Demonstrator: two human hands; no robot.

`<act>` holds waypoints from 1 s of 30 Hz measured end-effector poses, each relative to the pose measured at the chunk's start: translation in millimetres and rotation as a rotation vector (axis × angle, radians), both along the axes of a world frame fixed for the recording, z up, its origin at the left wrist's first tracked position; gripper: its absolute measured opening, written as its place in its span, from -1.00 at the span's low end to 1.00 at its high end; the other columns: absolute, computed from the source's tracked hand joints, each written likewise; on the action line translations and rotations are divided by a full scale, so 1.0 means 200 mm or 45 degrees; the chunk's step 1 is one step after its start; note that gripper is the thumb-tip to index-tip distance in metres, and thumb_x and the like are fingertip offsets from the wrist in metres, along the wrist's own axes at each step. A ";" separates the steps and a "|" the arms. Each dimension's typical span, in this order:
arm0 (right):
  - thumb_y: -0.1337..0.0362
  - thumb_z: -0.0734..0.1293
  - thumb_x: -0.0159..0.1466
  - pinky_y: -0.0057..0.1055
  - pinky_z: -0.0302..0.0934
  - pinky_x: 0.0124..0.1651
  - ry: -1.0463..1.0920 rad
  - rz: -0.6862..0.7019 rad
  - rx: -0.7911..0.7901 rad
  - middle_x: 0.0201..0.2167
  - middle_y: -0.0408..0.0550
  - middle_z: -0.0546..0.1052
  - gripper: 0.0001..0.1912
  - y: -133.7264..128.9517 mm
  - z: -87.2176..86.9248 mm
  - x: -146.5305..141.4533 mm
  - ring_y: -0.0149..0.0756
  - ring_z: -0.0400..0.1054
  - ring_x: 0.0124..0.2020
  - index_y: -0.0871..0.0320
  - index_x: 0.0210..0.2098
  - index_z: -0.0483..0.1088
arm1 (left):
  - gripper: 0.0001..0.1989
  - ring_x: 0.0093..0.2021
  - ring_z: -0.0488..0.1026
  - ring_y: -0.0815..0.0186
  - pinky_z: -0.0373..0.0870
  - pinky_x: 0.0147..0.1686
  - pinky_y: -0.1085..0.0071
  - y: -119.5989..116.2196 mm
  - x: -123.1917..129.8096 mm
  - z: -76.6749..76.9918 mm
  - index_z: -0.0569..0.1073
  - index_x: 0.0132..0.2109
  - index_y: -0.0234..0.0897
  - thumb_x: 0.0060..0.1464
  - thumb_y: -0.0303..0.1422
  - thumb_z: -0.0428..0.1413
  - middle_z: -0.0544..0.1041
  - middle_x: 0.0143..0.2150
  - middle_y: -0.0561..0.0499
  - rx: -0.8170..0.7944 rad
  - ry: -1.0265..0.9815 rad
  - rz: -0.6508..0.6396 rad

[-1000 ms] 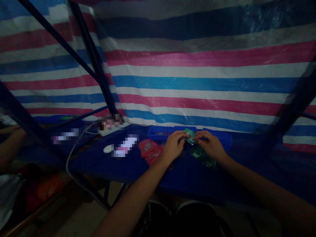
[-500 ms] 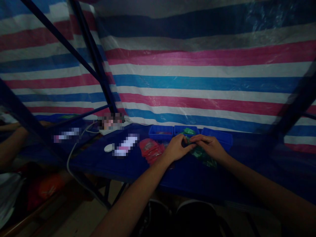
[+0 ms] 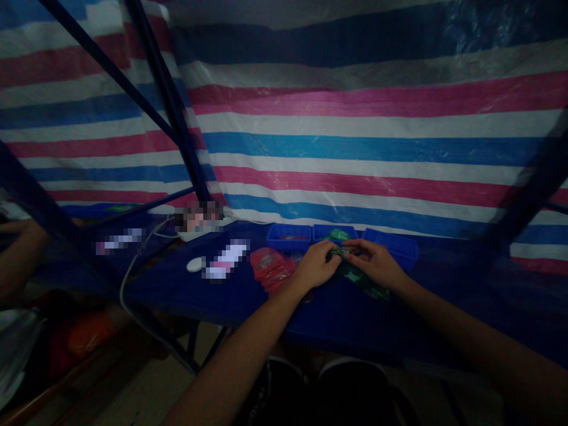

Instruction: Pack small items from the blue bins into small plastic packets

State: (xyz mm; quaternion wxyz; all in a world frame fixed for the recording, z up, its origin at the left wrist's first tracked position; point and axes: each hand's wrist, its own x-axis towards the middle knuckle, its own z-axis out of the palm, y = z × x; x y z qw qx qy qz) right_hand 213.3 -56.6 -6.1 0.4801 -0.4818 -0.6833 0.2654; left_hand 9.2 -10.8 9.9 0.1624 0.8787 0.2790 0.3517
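Note:
My left hand (image 3: 317, 263) and my right hand (image 3: 375, 260) are close together over the blue table, fingers closed on a small green plastic packet (image 3: 341, 251) between them. More green packets (image 3: 366, 285) lie on the table below my right hand. To the left of my left hand is a fanned pile of red packets (image 3: 271, 269). Just behind my hands stand a left blue tray (image 3: 289, 244), a middle blue tray (image 3: 322, 231) with green packets (image 3: 339, 234) in it, and a right blue tray (image 3: 402, 245). My fingers partly hide the held packet.
A white round object (image 3: 195, 264) and a blurred-out flat object (image 3: 227, 259) lie left on the table (image 3: 177, 290). Behind them is a white power strip (image 3: 206, 229) with cables. Dark frame posts (image 3: 166, 94) rise at the left. Another person's arm (image 3: 24, 257) shows at far left.
My right hand's fingers have shifted and curled a little, and more of the green packet now shows between both hands. The trays and piles stay put.

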 end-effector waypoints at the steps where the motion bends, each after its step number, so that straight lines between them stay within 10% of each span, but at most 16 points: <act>1: 0.01 0.43 0.26 -0.33 0.43 -0.23 0.006 0.024 -0.034 -0.19 -0.03 0.60 -0.56 0.00 -0.01 0.00 -0.24 0.52 -0.27 0.10 0.04 0.50 | -0.84 -0.19 0.48 0.24 0.40 -0.15 0.35 0.00 0.00 0.00 0.52 -0.14 -0.29 0.22 -0.43 0.05 0.54 -0.20 -0.05 0.001 -0.005 -0.005; 17: 0.02 0.36 0.33 -0.23 0.43 -0.12 -0.110 -0.062 0.193 -0.15 0.00 0.56 -0.68 0.05 -0.03 0.04 -0.15 0.48 -0.13 0.03 -0.04 0.57 | -0.75 -0.11 0.56 0.22 0.49 -0.03 0.27 0.02 -0.01 -0.02 0.49 0.05 -0.28 0.28 -0.38 0.06 0.61 -0.05 -0.10 -0.062 -0.089 0.241; 25: -0.02 0.28 0.40 -0.14 0.47 -0.12 -0.089 -0.383 0.418 -0.05 0.06 0.52 -0.60 0.08 0.04 0.08 -0.14 0.49 -0.23 0.02 0.08 0.54 | -0.65 0.02 0.52 0.15 0.43 0.11 0.21 0.02 0.00 -0.06 0.57 0.00 -0.31 0.30 -0.14 0.09 0.59 -0.02 -0.16 0.080 0.148 0.028; 30: 0.15 0.18 0.46 -0.03 0.29 0.25 -0.449 -0.442 0.589 0.13 0.07 0.52 -0.62 0.17 0.03 0.09 -0.04 0.42 0.14 0.03 0.15 0.50 | -0.47 0.15 0.48 0.11 0.35 0.24 0.17 0.02 0.01 -0.10 0.54 0.14 -0.30 0.22 0.00 0.16 0.55 0.12 -0.20 0.106 0.246 -0.100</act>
